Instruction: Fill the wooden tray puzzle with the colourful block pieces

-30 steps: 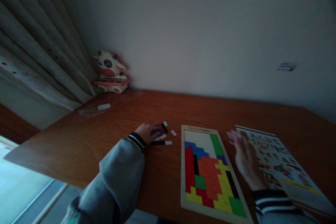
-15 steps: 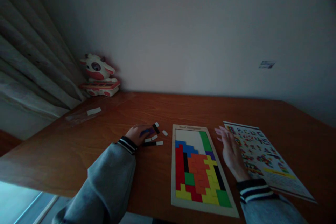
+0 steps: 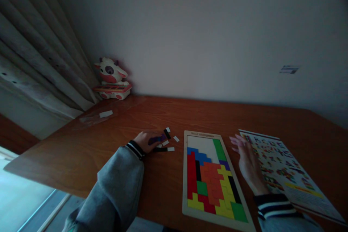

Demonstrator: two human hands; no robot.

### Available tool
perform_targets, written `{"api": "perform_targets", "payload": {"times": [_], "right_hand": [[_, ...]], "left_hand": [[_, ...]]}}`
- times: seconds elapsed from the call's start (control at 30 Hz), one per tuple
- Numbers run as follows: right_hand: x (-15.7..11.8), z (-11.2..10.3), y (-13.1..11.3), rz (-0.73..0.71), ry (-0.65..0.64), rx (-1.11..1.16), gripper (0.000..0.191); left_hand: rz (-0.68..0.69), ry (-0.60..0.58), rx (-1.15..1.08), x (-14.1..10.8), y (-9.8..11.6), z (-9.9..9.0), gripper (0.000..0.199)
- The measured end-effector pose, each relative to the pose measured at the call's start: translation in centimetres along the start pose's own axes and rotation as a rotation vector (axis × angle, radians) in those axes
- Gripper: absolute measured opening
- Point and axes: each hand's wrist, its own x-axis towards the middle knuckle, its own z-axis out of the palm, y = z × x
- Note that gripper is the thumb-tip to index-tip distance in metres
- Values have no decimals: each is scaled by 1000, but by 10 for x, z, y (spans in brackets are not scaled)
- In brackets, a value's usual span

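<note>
My left hand (image 3: 146, 141) is closed around a purple puzzle piece (image 3: 157, 139), low over the table left of the board. Several small black and white pieces lie by its fingertips, among them a long black piece with a white end (image 3: 170, 149). To the right is a wooden puzzle board (image 3: 185, 188), its lower part filled with red, orange, yellow, green, blue and black blocks. A pale area (image 3: 201, 145) of its base shows at the top. My right hand (image 3: 248, 161) rests with fingers stretched out between the board and a printed sheet (image 3: 274, 163), partly covering the sheet's left edge.
A cow-shaped toy with a keyboard (image 3: 112, 79) stands at the back left by the curtain (image 3: 40, 61). Clear plastic wrapping with a white label (image 3: 106, 114) lies in front of it. Behind the brown table (image 3: 163, 112) rises a plain wall.
The view has shifted, so everything appears further right. My left hand has closed in on the purple piece among the loose pieces; my right hand stays beside the board.
</note>
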Motion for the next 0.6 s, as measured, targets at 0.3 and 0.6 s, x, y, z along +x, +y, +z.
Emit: {"api": "perform_targets", "payload": {"times": [0.3,0.6], "right_hand": [[1,3,-8,3,34,34,53],[27,19,-35,-107,1,97,45]], "left_hand": [[-203,-42,-55,9,5,-2,36],[-253,85,-144,17,14,-1,32]]}}
